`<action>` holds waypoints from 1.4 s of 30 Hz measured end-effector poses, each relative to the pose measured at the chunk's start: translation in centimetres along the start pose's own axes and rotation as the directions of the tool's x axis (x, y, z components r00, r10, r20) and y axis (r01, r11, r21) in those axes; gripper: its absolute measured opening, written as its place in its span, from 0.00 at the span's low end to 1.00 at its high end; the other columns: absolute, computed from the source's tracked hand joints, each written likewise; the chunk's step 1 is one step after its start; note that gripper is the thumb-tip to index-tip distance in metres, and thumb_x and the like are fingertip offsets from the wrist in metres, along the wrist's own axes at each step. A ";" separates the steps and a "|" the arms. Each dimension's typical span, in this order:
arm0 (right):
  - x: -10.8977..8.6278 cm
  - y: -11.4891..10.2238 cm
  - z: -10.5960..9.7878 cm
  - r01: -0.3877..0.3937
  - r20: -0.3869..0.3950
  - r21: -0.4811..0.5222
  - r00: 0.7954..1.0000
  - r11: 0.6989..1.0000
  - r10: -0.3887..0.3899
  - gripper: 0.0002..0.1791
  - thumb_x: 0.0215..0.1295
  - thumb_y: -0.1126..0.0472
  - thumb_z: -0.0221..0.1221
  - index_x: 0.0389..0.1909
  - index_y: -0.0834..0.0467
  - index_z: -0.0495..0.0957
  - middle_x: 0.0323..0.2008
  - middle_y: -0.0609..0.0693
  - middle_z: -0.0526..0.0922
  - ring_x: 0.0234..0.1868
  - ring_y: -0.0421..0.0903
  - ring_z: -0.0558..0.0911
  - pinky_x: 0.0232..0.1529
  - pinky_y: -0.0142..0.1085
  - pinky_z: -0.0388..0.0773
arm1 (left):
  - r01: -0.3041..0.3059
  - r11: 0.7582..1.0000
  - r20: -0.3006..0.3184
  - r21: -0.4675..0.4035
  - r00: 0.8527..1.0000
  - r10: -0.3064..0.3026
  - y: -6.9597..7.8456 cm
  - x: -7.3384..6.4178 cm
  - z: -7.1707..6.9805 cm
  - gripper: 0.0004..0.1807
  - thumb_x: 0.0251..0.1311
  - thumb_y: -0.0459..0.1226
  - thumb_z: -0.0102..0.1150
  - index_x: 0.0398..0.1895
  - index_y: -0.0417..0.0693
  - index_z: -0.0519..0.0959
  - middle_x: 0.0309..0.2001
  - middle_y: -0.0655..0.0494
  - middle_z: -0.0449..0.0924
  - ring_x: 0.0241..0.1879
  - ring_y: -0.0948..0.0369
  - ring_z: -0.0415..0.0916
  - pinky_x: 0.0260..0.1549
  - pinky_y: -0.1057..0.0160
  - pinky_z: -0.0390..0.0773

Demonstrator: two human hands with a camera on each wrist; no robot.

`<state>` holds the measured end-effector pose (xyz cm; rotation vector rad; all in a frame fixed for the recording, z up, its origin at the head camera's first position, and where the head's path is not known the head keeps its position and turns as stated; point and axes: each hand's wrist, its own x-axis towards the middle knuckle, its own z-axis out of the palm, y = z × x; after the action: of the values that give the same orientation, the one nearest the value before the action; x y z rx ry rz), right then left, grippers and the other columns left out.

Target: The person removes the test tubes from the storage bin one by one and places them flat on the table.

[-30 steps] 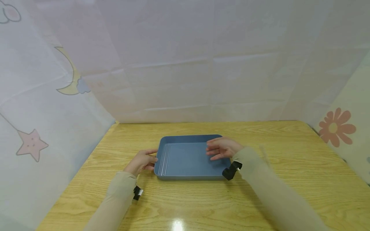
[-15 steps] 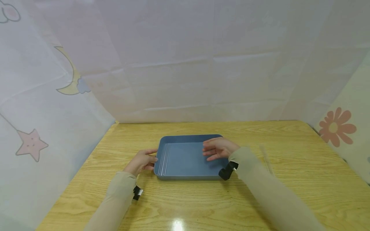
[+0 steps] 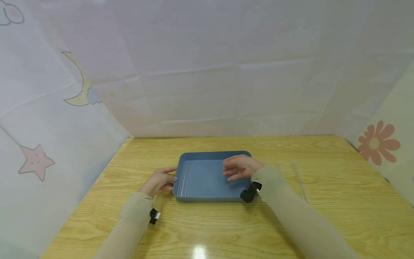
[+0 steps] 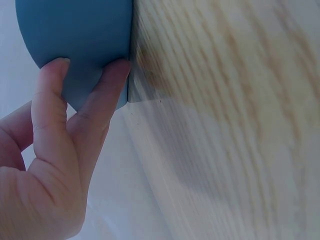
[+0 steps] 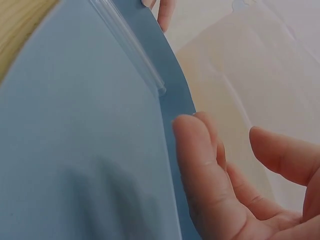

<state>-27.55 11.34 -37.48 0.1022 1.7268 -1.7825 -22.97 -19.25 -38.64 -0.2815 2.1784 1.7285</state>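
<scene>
A shallow blue tray [image 3: 210, 176] lies on the table. Along its left end, inside, are clear, slender rods [image 3: 184, 178]; the right wrist view shows the rounded end of the rods [image 5: 161, 91] close to the tray wall. My left hand [image 3: 157, 182] touches the tray's outer left side, and in the left wrist view two fingertips [image 4: 116, 68] rest against the wall. Over the tray's right part hovers my right hand [image 3: 240, 168], fingers loosely extended and apart, with nothing between them. Its shadow falls on the tray floor.
On the wooden table [image 3: 207, 230], right of the tray, lies another clear rod [image 3: 300, 183], partly behind the right sleeve. A fainter clear strip shows just left of it. Printed cloth [image 3: 226, 72] hangs behind and at both sides.
My right hand has drifted left over the tray, baring more of the clear rod on the right. The left hand and the tray have stayed put.
</scene>
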 end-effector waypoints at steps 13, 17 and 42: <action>0.5 0.0 1.1 -0.003 0.005 0.012 1.000 1.000 0.003 0.29 0.75 0.66 0.49 0.72 0.69 0.54 0.40 0.56 0.78 0.37 0.47 0.82 0.55 0.53 0.76 | -0.013 1.000 0.000 -0.001 1.000 0.013 0.1 -0.2 0.1 0.29 0.65 0.22 0.51 0.70 0.34 0.63 0.38 0.43 0.83 0.27 0.60 0.81 0.20 0.68 0.80; 0.7 0.1 1.5 0.001 -0.002 0.012 1.000 1.000 -0.001 0.28 0.75 0.66 0.49 0.72 0.69 0.55 0.43 0.58 0.78 0.42 0.51 0.81 0.55 0.53 0.75 | -0.010 1.000 0.002 0.007 1.000 0.010 0.0 -0.2 0.1 0.29 0.65 0.22 0.51 0.70 0.34 0.62 0.39 0.42 0.82 0.27 0.60 0.81 0.20 0.69 0.80; 3.0 -0.2 5.7 -0.057 -0.007 0.109 0.998 0.992 0.058 0.28 0.74 0.68 0.50 0.71 0.68 0.57 0.62 0.71 0.68 0.62 0.63 0.71 0.58 0.54 0.73 | -0.009 1.000 -0.008 0.001 1.000 0.009 0.0 0.1 0.1 0.29 0.66 0.23 0.51 0.70 0.36 0.64 0.42 0.39 0.82 0.28 0.59 0.82 0.20 0.69 0.80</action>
<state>-27.87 4.97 -37.98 0.2058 1.6174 -1.8358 -23.00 -19.19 -38.70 -0.2793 2.1890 1.7334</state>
